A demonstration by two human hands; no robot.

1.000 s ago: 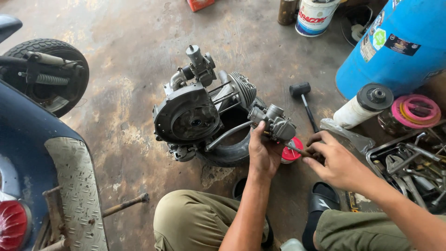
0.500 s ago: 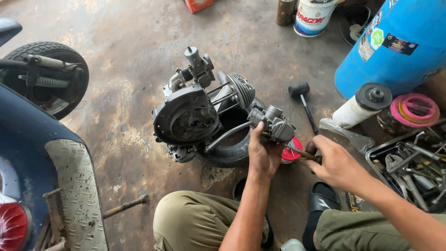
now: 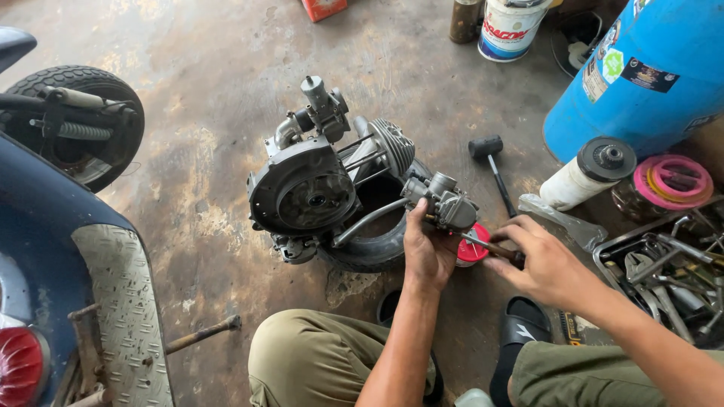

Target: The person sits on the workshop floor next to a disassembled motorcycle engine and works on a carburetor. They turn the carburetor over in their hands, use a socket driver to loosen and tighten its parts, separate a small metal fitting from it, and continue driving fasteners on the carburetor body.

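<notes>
A grey scooter engine rests on a small black tyre on the concrete floor. My left hand grips a grey carburettor held against the engine's right side. My right hand holds a screwdriver whose tip points at the carburettor's lower side. A red cap lies on the floor just under the tool. A second carburettor sits on top of the engine.
A black mallet lies right of the engine. A blue drum, white bottle, pink spool and tray of tools stand at right. A blue scooter's rear and wheel fill the left. My knees are at the bottom.
My right hand has shifted slightly with the screwdriver at the carburettor. My left hand keeps its grip; the engine has not moved.
</notes>
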